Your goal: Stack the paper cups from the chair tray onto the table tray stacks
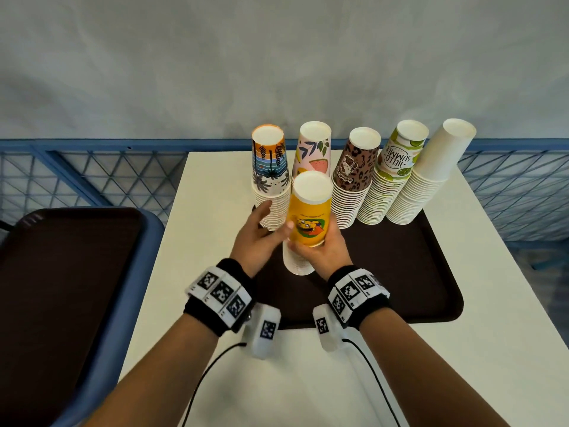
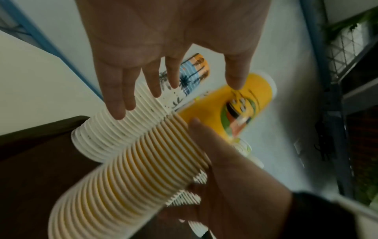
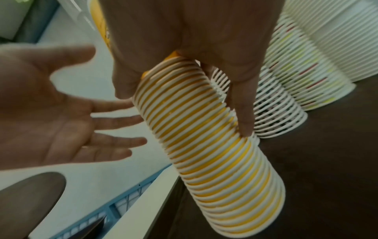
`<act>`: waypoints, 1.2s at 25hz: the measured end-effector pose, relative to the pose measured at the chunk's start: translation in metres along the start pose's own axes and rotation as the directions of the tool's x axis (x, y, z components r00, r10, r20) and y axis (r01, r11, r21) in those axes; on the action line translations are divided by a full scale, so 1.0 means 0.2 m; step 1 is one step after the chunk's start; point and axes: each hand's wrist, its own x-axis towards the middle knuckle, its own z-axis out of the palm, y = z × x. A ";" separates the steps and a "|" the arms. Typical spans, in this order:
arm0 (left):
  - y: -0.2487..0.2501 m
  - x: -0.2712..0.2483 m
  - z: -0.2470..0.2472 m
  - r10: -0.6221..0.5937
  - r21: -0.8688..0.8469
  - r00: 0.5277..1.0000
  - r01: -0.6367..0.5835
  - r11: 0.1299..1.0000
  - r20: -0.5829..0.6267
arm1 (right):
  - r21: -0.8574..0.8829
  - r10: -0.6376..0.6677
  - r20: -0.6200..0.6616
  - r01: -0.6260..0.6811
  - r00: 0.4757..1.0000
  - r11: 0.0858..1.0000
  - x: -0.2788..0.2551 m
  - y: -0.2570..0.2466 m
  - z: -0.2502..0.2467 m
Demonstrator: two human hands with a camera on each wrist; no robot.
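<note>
A tall stack of upturned yellow cartoon cups (image 1: 309, 223) stands at the front of the dark table tray (image 1: 415, 272). My right hand (image 1: 317, 251) grips it just below the top cup, thumb on the near side (image 3: 184, 111). My left hand (image 1: 275, 217) is spread open left of it, its fingers (image 2: 118, 111) by the palm-tree stack (image 1: 271, 167). Behind stand the watermelon (image 1: 312, 146), leopard (image 1: 355, 167), "Hello Summer" (image 1: 397, 158) and plain white (image 1: 437, 161) stacks. The dark chair tray (image 1: 61, 288) lies at the left.
The white table (image 1: 308, 380) reaches toward me in front of the tray. A gap separates it from the blue chair (image 1: 151, 229) on the left. A blue mesh fence (image 1: 92, 177) and a pale wall stand behind. Cables hang from both wrist cameras.
</note>
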 end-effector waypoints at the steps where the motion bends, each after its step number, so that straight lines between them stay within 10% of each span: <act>1: -0.01 -0.03 0.01 0.009 -0.017 1.000 -0.009 1.000 0.021 | -0.028 -0.002 0.026 0.003 1.000 1.000 0.02 0.01 0.06; 7: -0.03 0.00 -0.07 0.017 -0.028 0.995 -0.020 0.999 -0.101 | -0.271 -0.036 0.158 0.079 0.987 0.959 0.13 0.07 0.29; 30: -0.06 0.14 -0.13 -0.041 0.207 0.999 0.041 0.977 -0.003 | -0.140 -0.013 0.158 0.035 0.987 0.990 0.16 0.00 0.25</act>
